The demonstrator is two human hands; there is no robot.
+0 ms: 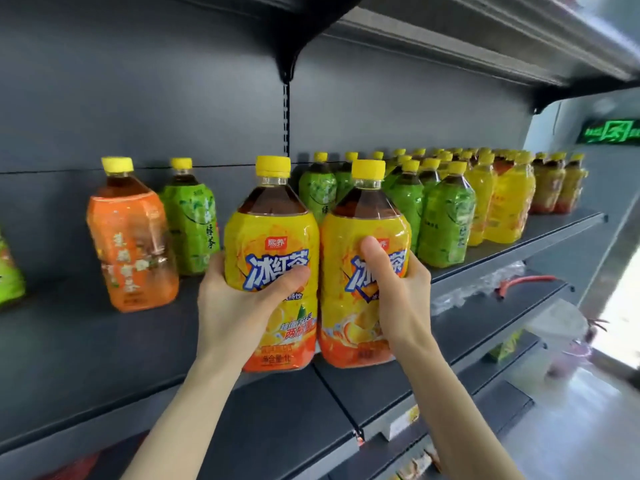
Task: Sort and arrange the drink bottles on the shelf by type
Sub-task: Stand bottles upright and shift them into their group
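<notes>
Centre of frame: two large iced-tea bottles, yellow wrap, yellow caps, side by side and touching at the shoulders

- left yellow bottle (273,237): left hand (239,306) wraps its mid-body from the left, thumb curled across the front of the label, fingers hidden behind
- right yellow bottle (346,230): right hand (398,289) grips it from the right, thumb pressed upright on the label, fingers curled round the far side
- both bases sit at the front lip of the shelf (86,358); cannot tell whether they rest on it or hang just clear

Left of frame: a single orange bottle (133,244) and a single green bottle (188,220), close together, near the back panel. Right of centre: massed green row (446,223), then a yellow row (502,202) further right, where these two likely belong.

Handling, as judged:
- full to the neck with dark tea, so heavy for a one-handed hold
- shrink-wrap film is glossy and creased, likely slick; thin plastic body probably gives under a squeeze
- the waist where the hands sit now seems the best hold, since the body looks broad for one palm
- cap and neck too narrow to carry the weight safely
- risk: one bottle slipping off the front lip while travelling right; setting the bases fully on the shelf and sliding seems safer than carrying
</notes>
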